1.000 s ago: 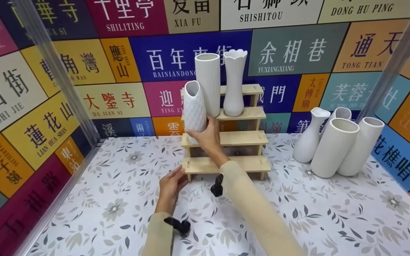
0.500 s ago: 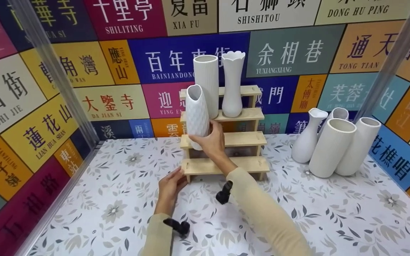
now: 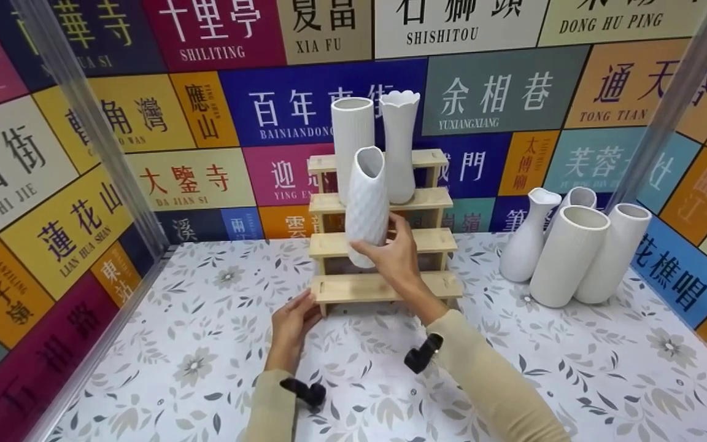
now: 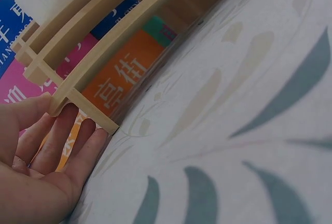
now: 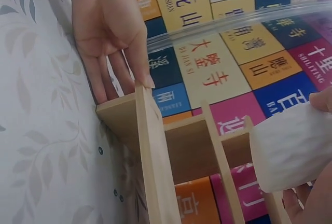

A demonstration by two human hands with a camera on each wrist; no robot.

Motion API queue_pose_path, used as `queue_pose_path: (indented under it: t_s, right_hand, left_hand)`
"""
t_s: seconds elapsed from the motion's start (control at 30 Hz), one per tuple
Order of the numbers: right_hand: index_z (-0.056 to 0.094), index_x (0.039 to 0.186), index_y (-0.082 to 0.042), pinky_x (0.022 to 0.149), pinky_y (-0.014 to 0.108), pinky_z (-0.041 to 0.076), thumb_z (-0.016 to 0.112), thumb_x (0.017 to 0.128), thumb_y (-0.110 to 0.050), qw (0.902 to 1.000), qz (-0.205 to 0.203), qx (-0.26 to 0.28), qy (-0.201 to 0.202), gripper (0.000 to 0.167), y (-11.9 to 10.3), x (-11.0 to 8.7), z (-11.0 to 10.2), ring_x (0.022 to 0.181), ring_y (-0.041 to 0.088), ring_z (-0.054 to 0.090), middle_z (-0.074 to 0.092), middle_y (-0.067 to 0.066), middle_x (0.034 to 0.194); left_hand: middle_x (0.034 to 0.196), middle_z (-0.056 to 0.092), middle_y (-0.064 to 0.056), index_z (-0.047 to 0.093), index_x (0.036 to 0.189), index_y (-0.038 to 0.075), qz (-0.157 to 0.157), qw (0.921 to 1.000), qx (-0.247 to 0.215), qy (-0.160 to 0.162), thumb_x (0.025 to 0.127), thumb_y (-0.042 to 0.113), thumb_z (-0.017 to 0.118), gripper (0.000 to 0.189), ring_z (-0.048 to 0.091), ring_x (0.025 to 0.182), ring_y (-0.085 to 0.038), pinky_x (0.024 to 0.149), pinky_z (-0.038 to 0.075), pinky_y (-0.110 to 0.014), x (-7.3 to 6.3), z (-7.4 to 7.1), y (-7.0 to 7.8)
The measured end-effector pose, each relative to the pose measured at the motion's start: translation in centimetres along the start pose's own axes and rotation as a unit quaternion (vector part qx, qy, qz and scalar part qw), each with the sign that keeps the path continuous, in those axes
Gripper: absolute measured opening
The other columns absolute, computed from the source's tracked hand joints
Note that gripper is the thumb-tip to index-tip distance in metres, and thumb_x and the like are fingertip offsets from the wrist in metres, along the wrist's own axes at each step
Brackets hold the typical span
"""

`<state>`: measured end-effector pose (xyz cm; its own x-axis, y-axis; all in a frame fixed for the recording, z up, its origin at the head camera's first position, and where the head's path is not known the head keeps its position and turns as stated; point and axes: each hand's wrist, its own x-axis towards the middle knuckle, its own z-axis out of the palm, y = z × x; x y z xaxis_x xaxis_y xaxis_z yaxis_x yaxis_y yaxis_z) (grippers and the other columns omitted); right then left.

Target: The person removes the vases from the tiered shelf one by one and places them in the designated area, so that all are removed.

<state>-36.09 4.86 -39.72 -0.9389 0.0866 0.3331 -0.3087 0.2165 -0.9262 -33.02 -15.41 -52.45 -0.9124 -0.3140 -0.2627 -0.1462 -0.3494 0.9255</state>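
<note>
Gripping the textured vase (image 3: pixel 367 202), near-upright in long axis at mid-frame, from lower right with right hand (image 3: pixel 397 250), and holding the stepped stand (image 3: pixel 359 288) with left hand (image 3: pixel 291 319).

Walls of multicoloured rectangular signs (image 3: pixel 188 176) printed with Chinese characters, among them a grey panel (image 3: pixel 504 92) lettered "YUXIANGXIANG," rise around a white covering (image 3: pixel 169 408) patterned with grey flowers and leaves; clear, glossy strips (image 3: pixel 96 123) line both corners.

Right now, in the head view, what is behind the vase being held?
Behind the textured vase in the right hand, a cylindrical vase and a scalloped-rim vase stand on the wooden rack. Part of the cylindrical vase's lower body and stretches of the rack are covered.
</note>
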Motion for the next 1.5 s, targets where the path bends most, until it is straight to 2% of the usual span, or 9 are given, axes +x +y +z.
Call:
queue_pose_path:
  t_s: [0.1,0.33,0.47,0.77,1.0,1.17,1.33,1.5]
  right_hand:
    - [0.047,0.141,-0.010,0.095,0.040,0.058,0.090,0.071,-0.030,1.0000,-0.003,0.006,-0.001,0.085,0.2,-0.6,-1.4,0.118,0.030,0.058,0.055,0.012,0.135]
    - [0.048,0.139,-0.008,0.091,0.041,0.059,0.092,0.071,-0.022,0.9996,-0.011,0.024,0.010,0.082,1.1,-2.1,-4.7,0.112,0.029,0.062,0.059,0.014,0.129]
    - [0.046,0.139,-0.006,0.092,0.041,0.057,0.092,0.071,-0.018,0.9992,-0.015,0.034,0.013,0.083,1.8,-2.7,-6.3,0.111,0.030,0.062,0.057,0.014,0.130]
    - [0.040,0.143,-0.006,0.101,0.044,0.053,0.089,0.074,-0.019,0.9990,0.034,-0.005,0.029,0.085,3.8,-2.8,-9.7,0.122,0.032,0.056,0.050,0.015,0.139]
    - [0.040,0.142,-0.002,0.103,0.045,0.051,0.087,0.076,-0.013,0.9965,0.039,-0.015,0.072,0.082,4.6,-2.0,-12.1,0.123,0.035,0.056,0.049,0.019,0.141]
    - [0.041,0.142,-0.002,0.101,0.043,0.053,0.087,0.076,-0.015,0.9927,0.041,-0.031,0.109,0.081,5.1,-1.6,-13.6,0.123,0.033,0.056,0.050,0.018,0.140]
    - [0.037,0.146,-0.005,0.104,0.045,0.052,0.087,0.077,-0.024,0.9870,0.061,-0.050,0.140,0.086,6.1,-1.4,-14.8,0.126,0.031,0.054,0.048,0.017,0.141]
    - [0.032,0.150,-0.007,0.111,0.048,0.048,0.086,0.078,-0.025,0.9812,0.096,-0.049,0.160,0.091,7.4,-1.4,-15.7,0.134,0.032,0.048,0.043,0.016,0.148]
  left_hand:
    - [0.130,0.067,-0.021,0.061,0.136,0.005,-0.004,1.0000,0.004,0.001,0.095,0.016,0.069,0.043,0.071,0.106,-0.025,0.096,0.060,-0.037,0.0,0.0,-0.1]
    - [0.129,0.067,-0.022,0.061,0.135,0.003,0.015,0.9999,0.005,-0.002,0.095,0.016,0.069,0.043,0.071,0.103,-0.025,0.095,0.061,-0.036,-0.1,-0.1,-0.2]
    - [0.129,0.067,-0.022,0.061,0.135,0.003,0.014,0.9999,0.001,-0.006,0.095,0.016,0.070,0.043,0.071,0.105,-0.026,0.096,0.060,-0.037,-0.1,-0.2,-0.3]
    - [0.127,0.067,-0.023,0.061,0.134,0.001,0.019,0.9998,-0.008,-0.001,0.094,0.014,0.070,0.043,0.072,0.104,-0.028,0.095,0.061,-0.038,-0.1,-0.2,-0.2]
    - [0.125,0.069,-0.021,0.061,0.135,0.002,0.009,0.9999,-0.009,-0.007,0.094,0.015,0.070,0.043,0.072,0.100,-0.024,0.094,0.061,-0.037,-0.1,-0.1,-0.2]
    - [0.123,0.070,-0.021,0.060,0.136,0.002,0.016,0.9998,-0.005,-0.010,0.095,0.015,0.069,0.044,0.072,0.102,-0.024,0.094,0.061,-0.036,-0.2,-0.2,-0.2]
    - [0.120,0.072,-0.020,0.060,0.136,0.002,0.024,0.9997,0.000,-0.010,0.096,0.014,0.068,0.043,0.073,0.101,-0.023,0.092,0.061,-0.036,-0.2,-0.2,-0.3]
    - [0.130,0.066,-0.020,0.059,0.137,0.004,0.019,0.9997,0.000,-0.013,0.096,0.016,0.069,0.044,0.071,0.106,-0.025,0.097,0.060,-0.037,-0.3,-0.2,-0.2]
